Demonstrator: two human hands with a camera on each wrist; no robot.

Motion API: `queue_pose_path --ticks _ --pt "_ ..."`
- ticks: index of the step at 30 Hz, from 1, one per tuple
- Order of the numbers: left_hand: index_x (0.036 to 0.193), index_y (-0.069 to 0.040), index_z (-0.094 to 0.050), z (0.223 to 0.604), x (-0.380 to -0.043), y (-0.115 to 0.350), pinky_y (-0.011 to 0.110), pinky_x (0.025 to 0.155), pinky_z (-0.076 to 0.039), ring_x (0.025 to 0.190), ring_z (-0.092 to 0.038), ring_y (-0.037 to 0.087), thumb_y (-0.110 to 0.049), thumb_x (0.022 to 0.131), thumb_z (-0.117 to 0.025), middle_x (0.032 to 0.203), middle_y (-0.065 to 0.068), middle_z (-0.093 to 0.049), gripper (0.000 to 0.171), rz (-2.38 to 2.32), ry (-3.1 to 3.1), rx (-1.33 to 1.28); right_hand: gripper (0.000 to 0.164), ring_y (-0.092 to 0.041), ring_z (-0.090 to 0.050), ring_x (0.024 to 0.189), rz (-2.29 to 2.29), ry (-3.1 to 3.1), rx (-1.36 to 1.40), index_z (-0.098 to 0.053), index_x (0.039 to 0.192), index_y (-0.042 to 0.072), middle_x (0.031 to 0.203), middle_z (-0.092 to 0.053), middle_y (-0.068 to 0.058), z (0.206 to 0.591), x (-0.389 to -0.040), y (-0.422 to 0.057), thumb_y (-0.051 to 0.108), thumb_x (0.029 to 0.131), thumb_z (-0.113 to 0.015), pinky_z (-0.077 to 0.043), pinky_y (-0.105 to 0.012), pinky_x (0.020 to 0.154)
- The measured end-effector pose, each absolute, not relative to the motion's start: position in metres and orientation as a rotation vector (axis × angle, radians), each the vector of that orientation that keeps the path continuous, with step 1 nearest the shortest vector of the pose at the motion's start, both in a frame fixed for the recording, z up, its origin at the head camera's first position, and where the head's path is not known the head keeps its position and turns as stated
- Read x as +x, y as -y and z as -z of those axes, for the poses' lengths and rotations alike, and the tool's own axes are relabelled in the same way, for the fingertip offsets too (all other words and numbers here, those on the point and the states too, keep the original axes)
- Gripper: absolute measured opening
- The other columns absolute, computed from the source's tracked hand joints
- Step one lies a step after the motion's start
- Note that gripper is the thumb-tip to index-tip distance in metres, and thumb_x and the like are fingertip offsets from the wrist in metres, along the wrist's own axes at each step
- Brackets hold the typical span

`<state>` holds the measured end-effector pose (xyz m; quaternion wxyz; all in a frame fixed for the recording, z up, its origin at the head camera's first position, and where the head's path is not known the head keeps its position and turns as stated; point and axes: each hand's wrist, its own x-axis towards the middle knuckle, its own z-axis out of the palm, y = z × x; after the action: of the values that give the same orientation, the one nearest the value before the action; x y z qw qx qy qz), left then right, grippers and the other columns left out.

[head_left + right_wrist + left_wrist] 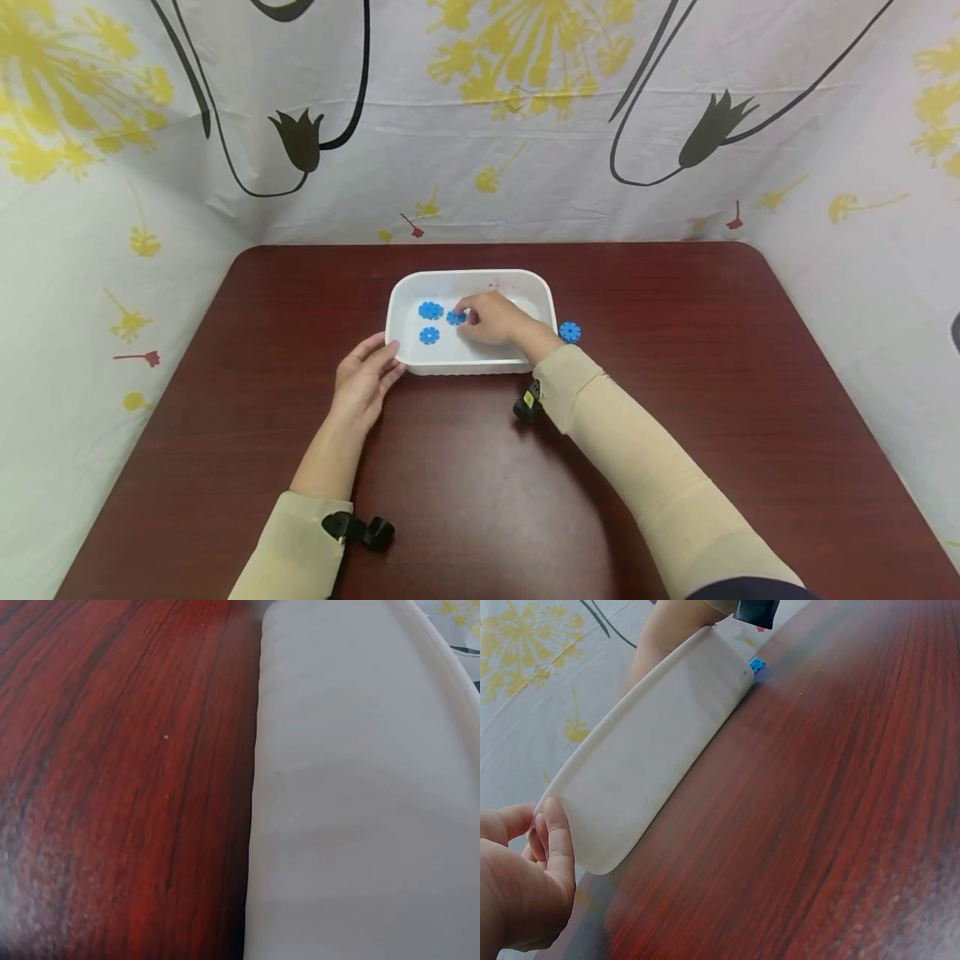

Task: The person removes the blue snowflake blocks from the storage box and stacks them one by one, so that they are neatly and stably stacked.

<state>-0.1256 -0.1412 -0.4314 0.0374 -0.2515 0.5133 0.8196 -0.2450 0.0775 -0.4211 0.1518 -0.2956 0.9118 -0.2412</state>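
The right hand (491, 319) pinches a blue disc (453, 318) inside the tray (465, 367); the left hand (362, 379) grips the tray's near-left corner. Best pinch lightly by the rim and hold the tray steady. The disc faces roughly upward, round, without long axis; the tray's runs left to right.

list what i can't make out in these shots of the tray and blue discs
- Head: part of the floor of the white tray, covered by the right hand.
- Head: part of the blue disc at its fingertips, behind the fingers.
- Head: how many discs form the upper-left blue cluster, too small.
- Both wrist views: the tray's inside, hidden by its wall.
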Motion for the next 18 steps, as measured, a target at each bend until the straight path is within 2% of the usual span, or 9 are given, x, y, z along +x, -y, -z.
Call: queue_pose_path --ticks 5,10,18 --pt "0.136 -0.003 -0.053 0.43 -0.1258 0.1411 0.022 0.079 -0.061 0.078 -0.063 0.012 -0.007 0.096 -0.07 0.09 0.002 -0.063 0.043 -2.521 -1.568 -0.766 0.033 -0.018 -0.059 0.084 0.653 -2.606 -0.842 -0.068 0.125 0.009 0.089 -0.067 -0.006 0.4205 -0.2439 -0.0785 0.021 0.095 -0.071 -0.052 -0.033 0.084" --pt "0.136 -0.004 -0.053 0.4295 -0.1256 0.1411 0.021 0.078 -0.061 0.077 -0.062 0.011 -0.006 0.096 -0.07 0.09 0.001 -0.062 0.043 -2.523 -1.566 -0.766 0.029 -0.017 -0.058 0.083 0.693 -2.622 -0.819 -0.069 0.119 0.006 0.087 -0.066 -0.004 0.4224 -0.2436 -0.079 0.02 0.094 -0.074 -0.051 -0.033 0.083" --pt "0.133 -0.004 -0.055 0.4309 -0.1249 0.1409 0.022 0.076 -0.061 0.075 -0.062 0.011 -0.005 0.096 -0.069 0.089 0.002 -0.063 0.04 -2.538 -1.555 -0.77 0.037 -0.018 -0.057 0.081 0.683 -2.647 -0.768 -0.065 0.126 0.006 0.086 -0.064 -0.005 0.4241 -0.2434 -0.0759 0.024 0.095 -0.073 -0.051 -0.033 0.082"
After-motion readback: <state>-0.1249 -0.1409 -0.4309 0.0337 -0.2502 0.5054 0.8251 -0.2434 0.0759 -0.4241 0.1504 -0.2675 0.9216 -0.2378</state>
